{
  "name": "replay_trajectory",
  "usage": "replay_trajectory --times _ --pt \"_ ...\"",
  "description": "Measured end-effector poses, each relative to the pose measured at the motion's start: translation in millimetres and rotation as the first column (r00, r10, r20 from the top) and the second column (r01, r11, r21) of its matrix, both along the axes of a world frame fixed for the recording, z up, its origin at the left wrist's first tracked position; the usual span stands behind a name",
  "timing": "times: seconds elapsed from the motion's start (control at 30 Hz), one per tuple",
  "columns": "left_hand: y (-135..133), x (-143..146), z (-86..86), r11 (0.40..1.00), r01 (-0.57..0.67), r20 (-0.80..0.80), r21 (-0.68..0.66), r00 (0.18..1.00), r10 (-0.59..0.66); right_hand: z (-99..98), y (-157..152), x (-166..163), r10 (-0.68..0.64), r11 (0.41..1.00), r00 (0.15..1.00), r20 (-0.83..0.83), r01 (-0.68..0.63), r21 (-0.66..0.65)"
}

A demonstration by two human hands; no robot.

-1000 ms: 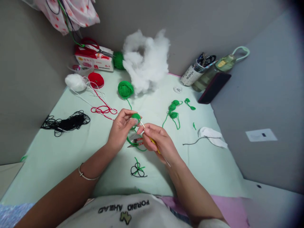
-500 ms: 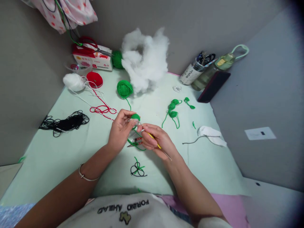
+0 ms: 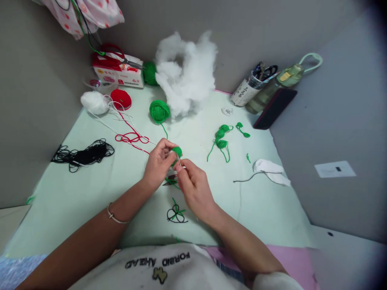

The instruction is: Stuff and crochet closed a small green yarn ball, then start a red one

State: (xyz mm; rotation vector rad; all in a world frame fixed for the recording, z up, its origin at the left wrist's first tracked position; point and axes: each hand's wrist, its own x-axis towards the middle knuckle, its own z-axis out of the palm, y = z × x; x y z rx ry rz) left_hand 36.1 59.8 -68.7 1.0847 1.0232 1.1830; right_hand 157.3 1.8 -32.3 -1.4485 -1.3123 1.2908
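Note:
Pinched in my left hand (image 3: 159, 162) is a small green crochet piece (image 3: 177, 151), held above the middle of the table. My right hand (image 3: 195, 183) is closed around a crochet hook (image 3: 178, 160); its metal tip reaches the green piece, while the handle is hidden in my fist. Beneath the hands, a small pair of scissors (image 3: 171, 178) lies partly covered, with green yarn beside it. Closer to me, a loop of black cord (image 3: 176, 216) and short green strands rest on the table.
White stuffing (image 3: 189, 76) stands at the back beside a green yarn ball (image 3: 159, 111). Black yarn (image 3: 87, 155) lies left, near red yarn (image 3: 121, 99). Finished-looking green crochet pieces (image 3: 222, 135) are to the right, with a pen holder (image 3: 248, 88) and bottle (image 3: 256, 100) behind.
My right hand has turned over, so its back now faces up and the hook's yellow handle is covered. The green piece has shifted slightly right with my left hand.

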Motion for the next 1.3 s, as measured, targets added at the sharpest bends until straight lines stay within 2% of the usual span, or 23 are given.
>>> replay_trajectory --times 0.07,0.1,0.17,0.27,0.33,0.4,0.43,0.47,0.5,0.57,0.6,0.63,0.67,0.73,0.87,0.93,1.03,1.13,1.2,1.3 --pt "-0.9 -0.4 1.1 1.000 0.009 0.017 -0.015 1.000 -0.009 -1.6 0.4 -1.3 0.011 0.999 0.997 0.071 -0.014 0.044" --pt "-1.2 -1.0 1.5 1.000 0.006 0.023 -0.020 1.000 -0.006 -2.8 2.8 -0.2 0.030 0.999 0.999 0.040 -0.032 0.034" --pt "-0.7 -3.1 1.4 1.000 -0.029 0.030 -0.009 0.999 0.029 -4.9 10.2 5.2 0.081 0.995 0.985 -0.156 -0.088 -0.039" --pt "3.2 -7.7 -0.9 0.994 -0.099 0.030 0.035 0.995 0.098 -5.4 19.0 15.0 0.118 0.944 0.831 -0.544 -0.265 -0.199" --pt "7.5 -11.4 -3.6 0.991 -0.129 0.042 0.031 0.991 0.128 -3.8 18.3 18.3 0.220 0.846 0.692 -0.688 -0.486 -0.218" --pt "11.4 -15.0 -5.8 0.988 -0.156 0.048 0.015 0.987 0.155 -1.5 13.8 18.5 0.419 0.648 0.521 -0.744 -0.745 -0.157" --pt "12.6 -16.3 -6.2 0.986 -0.164 0.043 0.014 0.986 0.163 -0.5 11.5 18.0 0.474 0.604 0.488 -0.733 -0.786 -0.132" --pt "13.0 -17.1 -6.1 0.987 -0.163 0.033 0.017 0.986 0.162 0.2 9.9 17.7 0.484 0.642 0.531 -0.696 -0.755 -0.129" --pt "12.7 -17.2 -5.5 0.988 -0.151 0.015 0.022 0.988 0.151 0.7 9.3 17.7 0.455 0.732 0.612 -0.646 -0.671 -0.120" --pt "10.1 -15.7 -3.4 0.993 -0.114 -0.031 0.039 0.993 0.115 0.4 11.6 18.7 0.292 0.920 0.807 -0.513 -0.384 -0.081" --pt "8.2 -14.2 -2.4 0.994 -0.097 -0.058 0.048 0.993 0.100 -0.3 13.9 19.4 0.190 0.971 0.877 -0.441 -0.233 -0.045" --pt "6.1 -12.4 -1.7 0.995 -0.083 -0.086 0.058 0.992 0.088 -1.4 16.4 19.9 0.095 0.994 0.925 -0.369 -0.106 -0.009" --pt "4.1 -10.3 -1.6 0.995 -0.069 -0.112 0.068 0.991 0.077 -2.9 18.9 19.9 0.017 1.000 0.954 -0.299 -0.010 0.028" --pt "0.6 -6.1 -3.1 0.996 -0.037 -0.149 0.086 0.988 0.049 -6.7 22.7 18.4 -0.072 0.992 0.979 -0.191 0.090 0.088" --pt "-3.7 0.7 -8.1 0.991 0.010 -0.210 0.135 0.978 0.019 -15.4 26.0 13.3 -0.113 0.983 0.988 -0.105 0.126 0.131" --pt "-4.8 1.4 -7.6 0.994 0.022 -0.220 0.110 0.975 0.003 -17.6 27.4 12.8 -0.126 0.982 0.988 -0.089 0.137 0.129" --pt "-5.5 -2.3 -1.9 0.992 0.127 -0.102 -0.011 0.987 -0.127 -16.3 29.9 15.1 -0.156 0.978 0.985 -0.073 0.164 0.126" --pt "-5.4 -9.1 3.5 0.956 0.279 0.053 -0.092 0.960 -0.275 -12.1 31.6 17.2 -0.180 0.974 0.981 -0.078 0.188 0.123" --pt "-4.8 -12.3 3.4 0.943 0.312 0.099 -0.114 0.948 -0.302 -10.0 31.8 17.3 -0.182 0.975 0.979 -0.089 0.192 0.113" --pt "-4.0 -12.9 -1.1 0.950 0.287 0.115 -0.119 0.955 -0.274 -9.5 31.0 16.3 -0.175 0.976 0.977 -0.119 0.188 0.108"
